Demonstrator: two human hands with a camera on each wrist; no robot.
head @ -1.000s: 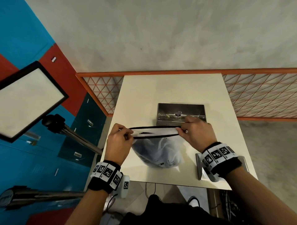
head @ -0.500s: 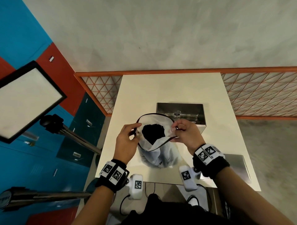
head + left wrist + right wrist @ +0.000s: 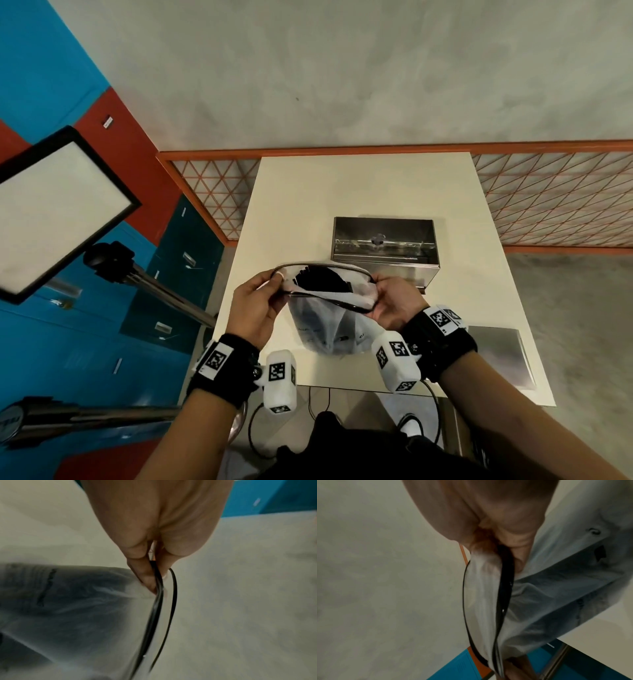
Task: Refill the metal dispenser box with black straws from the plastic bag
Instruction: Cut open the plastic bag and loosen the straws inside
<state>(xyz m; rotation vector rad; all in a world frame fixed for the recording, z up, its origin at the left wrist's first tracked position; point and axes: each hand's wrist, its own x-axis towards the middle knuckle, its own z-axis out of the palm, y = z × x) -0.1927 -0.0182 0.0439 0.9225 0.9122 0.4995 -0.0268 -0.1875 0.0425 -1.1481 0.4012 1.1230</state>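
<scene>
A frosted plastic bag stands on the white table, its black-rimmed mouth held wide. Black straws show inside it. My left hand pinches the left end of the rim, seen close in the left wrist view where the fingers clamp the black strip of the bag. My right hand pinches the right end; in the right wrist view the bag hangs below it. The metal dispenser box stands uncovered just behind the bag, apart from both hands.
A flat metal lid lies at the table's near right corner. An orange lattice fence runs behind the table. A light panel on a stand is at the left, with tripod legs near the table's left edge.
The bag's mouth, flat and stretched a second ago, now gapes wide and shows the straws. Both hands have turned and drawn nearer to me, still gripping the rim ends.
</scene>
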